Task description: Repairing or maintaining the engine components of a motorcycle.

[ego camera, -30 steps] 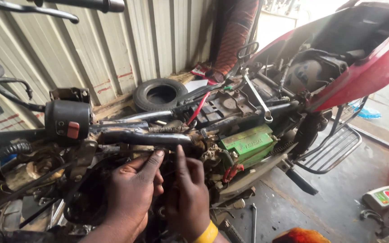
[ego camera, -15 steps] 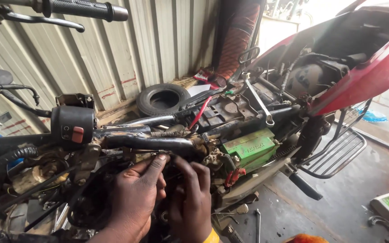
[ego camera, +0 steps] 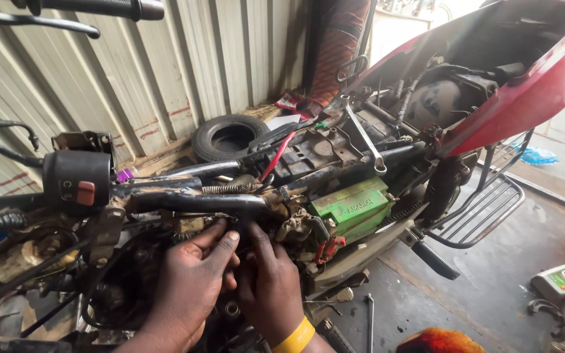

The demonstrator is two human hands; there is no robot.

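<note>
Beside the green battery, both hands' fingers press together on hidden engine parts.

Fingertips of both hands, left hand and right hand, vanish under the frame tube; whatever they pinch is hidden; both forearms are cut off below it.

Both hands close together, left hand and right hand, fingers extended upward.
</note>
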